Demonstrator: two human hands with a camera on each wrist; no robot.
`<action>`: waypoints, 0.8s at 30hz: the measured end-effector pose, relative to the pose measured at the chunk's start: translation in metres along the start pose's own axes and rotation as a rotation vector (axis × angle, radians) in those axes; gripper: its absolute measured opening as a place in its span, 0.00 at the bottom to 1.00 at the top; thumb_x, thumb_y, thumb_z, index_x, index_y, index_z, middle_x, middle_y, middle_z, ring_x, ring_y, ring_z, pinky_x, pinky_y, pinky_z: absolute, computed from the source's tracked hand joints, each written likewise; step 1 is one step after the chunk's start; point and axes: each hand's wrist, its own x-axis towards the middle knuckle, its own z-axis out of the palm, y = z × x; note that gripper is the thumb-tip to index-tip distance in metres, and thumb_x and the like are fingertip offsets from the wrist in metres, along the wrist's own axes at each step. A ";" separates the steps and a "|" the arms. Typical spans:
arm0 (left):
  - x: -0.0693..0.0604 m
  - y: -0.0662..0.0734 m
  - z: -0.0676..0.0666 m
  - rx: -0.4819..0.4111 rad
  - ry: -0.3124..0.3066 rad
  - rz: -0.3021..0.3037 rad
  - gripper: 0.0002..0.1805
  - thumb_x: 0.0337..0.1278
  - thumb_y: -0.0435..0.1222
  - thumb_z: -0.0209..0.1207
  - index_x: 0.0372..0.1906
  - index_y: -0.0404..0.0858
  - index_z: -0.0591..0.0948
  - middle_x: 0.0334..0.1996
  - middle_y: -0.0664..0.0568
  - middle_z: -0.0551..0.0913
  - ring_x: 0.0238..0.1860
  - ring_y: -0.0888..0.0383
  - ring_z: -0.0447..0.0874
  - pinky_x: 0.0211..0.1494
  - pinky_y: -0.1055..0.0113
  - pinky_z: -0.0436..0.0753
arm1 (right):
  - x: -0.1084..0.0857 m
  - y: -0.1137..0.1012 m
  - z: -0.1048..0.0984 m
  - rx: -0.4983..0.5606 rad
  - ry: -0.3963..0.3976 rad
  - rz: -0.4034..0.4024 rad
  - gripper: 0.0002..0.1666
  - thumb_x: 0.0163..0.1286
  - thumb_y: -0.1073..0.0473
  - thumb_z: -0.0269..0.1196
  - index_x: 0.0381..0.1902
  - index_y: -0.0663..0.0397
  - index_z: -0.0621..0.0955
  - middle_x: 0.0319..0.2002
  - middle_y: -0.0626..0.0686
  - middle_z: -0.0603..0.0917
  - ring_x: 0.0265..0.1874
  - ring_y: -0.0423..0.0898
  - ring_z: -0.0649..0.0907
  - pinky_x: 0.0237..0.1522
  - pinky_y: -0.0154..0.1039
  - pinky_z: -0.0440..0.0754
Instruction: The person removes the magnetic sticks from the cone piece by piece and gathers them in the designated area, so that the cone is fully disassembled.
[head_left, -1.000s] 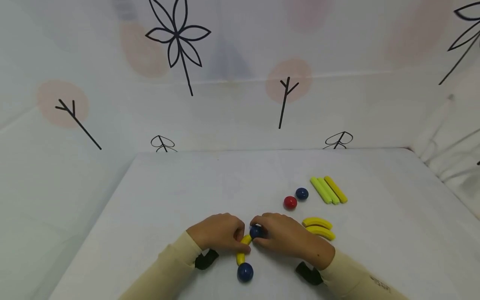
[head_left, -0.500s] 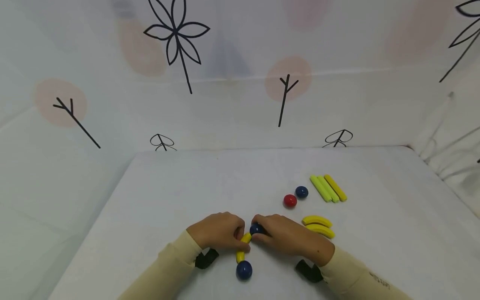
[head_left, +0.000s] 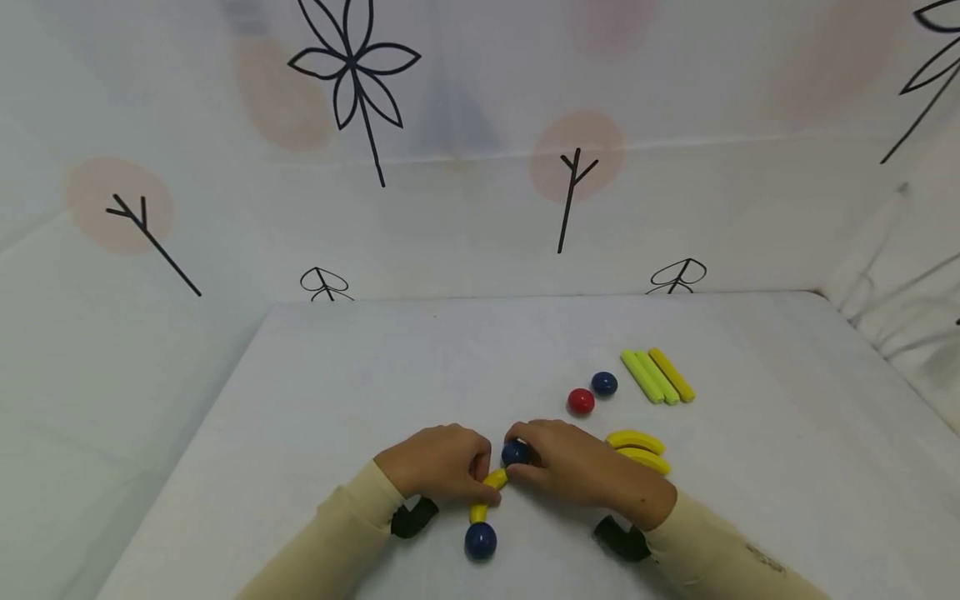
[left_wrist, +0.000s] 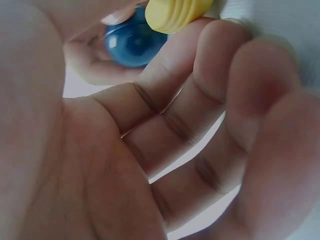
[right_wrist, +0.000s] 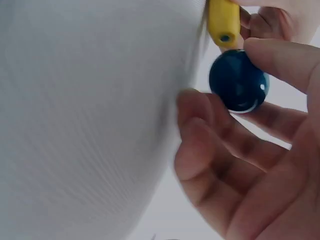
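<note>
In the head view my left hand (head_left: 442, 462) pinches a yellow curved rod (head_left: 497, 479) between thumb and fingers, which cover its middle. A dark blue ball (head_left: 481, 542) sits against the rod's near end, on the table. My right hand (head_left: 573, 462) grips another dark blue ball (head_left: 514, 452) by the rod's far end. The right wrist view shows this blue ball (right_wrist: 239, 81) between thumb and fingers, close to the yellow rod's end (right_wrist: 225, 37), which has a small dark spot. Whether they touch is unclear. The left wrist view catches the rod's ridged end (left_wrist: 175, 15) beside a blue ball (left_wrist: 134, 40).
Two yellow curved rods (head_left: 636, 442) lie side by side right of my right hand. Farther back are a red ball (head_left: 581, 402), a third blue ball (head_left: 604, 383), and straight rods, two lime green (head_left: 651, 379) and one yellow (head_left: 671, 375). A white table (head_left: 360, 367) meets a patterned backdrop.
The yellow rod has turned slightly in my left hand, its near blue ball shifting a little left. My right hand with its blue ball has moved slightly away from me.
</note>
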 end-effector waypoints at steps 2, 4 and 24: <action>0.001 0.000 0.000 0.002 0.000 0.000 0.19 0.50 0.53 0.72 0.20 0.50 0.75 0.18 0.63 0.74 0.20 0.66 0.69 0.25 0.71 0.64 | -0.002 -0.001 -0.004 -0.018 0.070 -0.001 0.22 0.66 0.47 0.69 0.56 0.45 0.81 0.43 0.43 0.82 0.37 0.39 0.78 0.46 0.39 0.84; 0.001 0.000 0.001 0.005 -0.003 -0.004 0.19 0.50 0.53 0.72 0.20 0.50 0.76 0.18 0.63 0.74 0.20 0.66 0.69 0.25 0.71 0.65 | -0.003 -0.003 -0.009 -0.023 0.156 -0.003 0.23 0.65 0.48 0.70 0.55 0.45 0.82 0.41 0.43 0.79 0.34 0.39 0.77 0.39 0.33 0.82; 0.000 -0.002 0.001 0.019 0.013 0.005 0.19 0.50 0.54 0.71 0.21 0.51 0.75 0.20 0.64 0.74 0.22 0.67 0.68 0.26 0.71 0.65 | 0.000 0.058 -0.054 -0.068 0.503 0.169 0.26 0.69 0.54 0.66 0.62 0.55 0.75 0.54 0.62 0.83 0.53 0.60 0.79 0.54 0.57 0.79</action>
